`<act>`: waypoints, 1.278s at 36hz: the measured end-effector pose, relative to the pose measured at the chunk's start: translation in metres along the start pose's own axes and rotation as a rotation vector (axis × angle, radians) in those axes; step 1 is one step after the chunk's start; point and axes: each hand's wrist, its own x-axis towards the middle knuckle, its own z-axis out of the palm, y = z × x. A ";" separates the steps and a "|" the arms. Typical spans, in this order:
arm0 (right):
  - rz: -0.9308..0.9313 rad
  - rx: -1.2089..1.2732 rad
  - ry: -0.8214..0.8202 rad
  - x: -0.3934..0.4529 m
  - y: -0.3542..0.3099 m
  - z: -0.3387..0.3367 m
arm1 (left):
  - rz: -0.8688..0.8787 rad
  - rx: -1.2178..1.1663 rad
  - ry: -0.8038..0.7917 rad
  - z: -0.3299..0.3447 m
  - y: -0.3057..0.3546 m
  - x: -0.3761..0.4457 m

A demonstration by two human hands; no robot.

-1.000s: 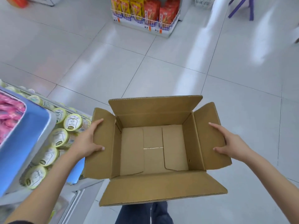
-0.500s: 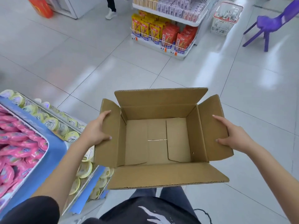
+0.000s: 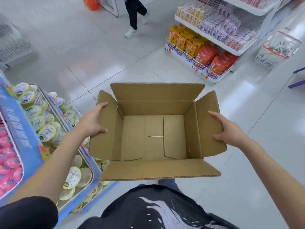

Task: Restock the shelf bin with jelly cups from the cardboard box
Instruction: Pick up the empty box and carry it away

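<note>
An open brown cardboard box (image 3: 153,134) hangs in front of me above the floor, its four flaps spread and its inside bare. My left hand (image 3: 92,121) grips its left flap and my right hand (image 3: 226,129) grips its right flap. To the left, partly under my left forearm, the shelf bin (image 3: 85,156) holds several jelly cups (image 3: 47,132) with yellow-green lids, lying in a loose heap.
A blue shelf edge (image 3: 21,129) and pink packets (image 3: 8,161) lie at far left. A white rack of orange and yellow snack bags (image 3: 204,57) stands at back right, with a white basket (image 3: 277,50) beside it. A person's legs (image 3: 134,15) cross the tiled floor.
The view has tilted up and back, showing more of the store and a walking person. The box stays held by both hands, now a little farther from the bin.
</note>
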 end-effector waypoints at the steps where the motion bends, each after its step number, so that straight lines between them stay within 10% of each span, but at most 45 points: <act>1: -0.021 -0.007 -0.011 0.015 -0.002 -0.007 | -0.017 -0.008 0.012 -0.001 0.003 0.005; 46: -0.537 -0.393 -0.430 0.639 -0.422 -0.028 | -0.646 -0.247 0.251 -0.198 -0.114 0.368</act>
